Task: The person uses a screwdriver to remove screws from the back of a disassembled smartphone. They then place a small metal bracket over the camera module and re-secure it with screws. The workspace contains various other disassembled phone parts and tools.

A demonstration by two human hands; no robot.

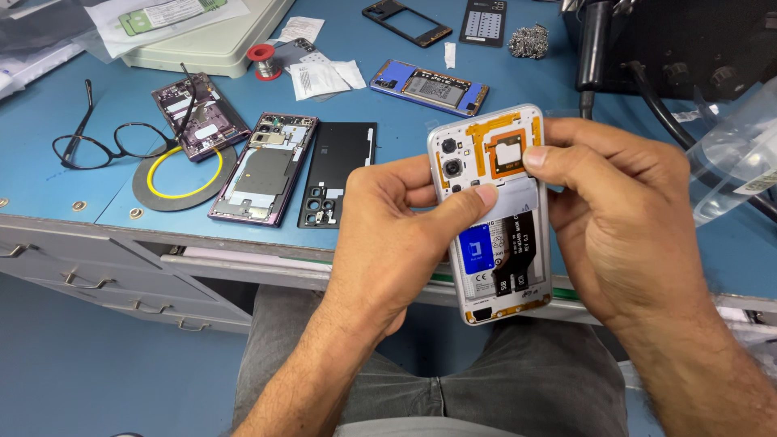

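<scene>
I hold an opened smartphone upright above my lap, its back cover off, showing camera lenses, orange flex cable, a battery with a blue label and black ribbon cables. My left hand grips its left edge, thumb pressed on the inner plate below the cameras. My right hand wraps the right edge, its thumb resting on the orange-framed part near the top.
On the blue bench lie eyeglasses, two purple opened phones, a black back cover, a round grey pad with a yellow ring, another opened phone, a black frame, solder spool, papers, black cables at right.
</scene>
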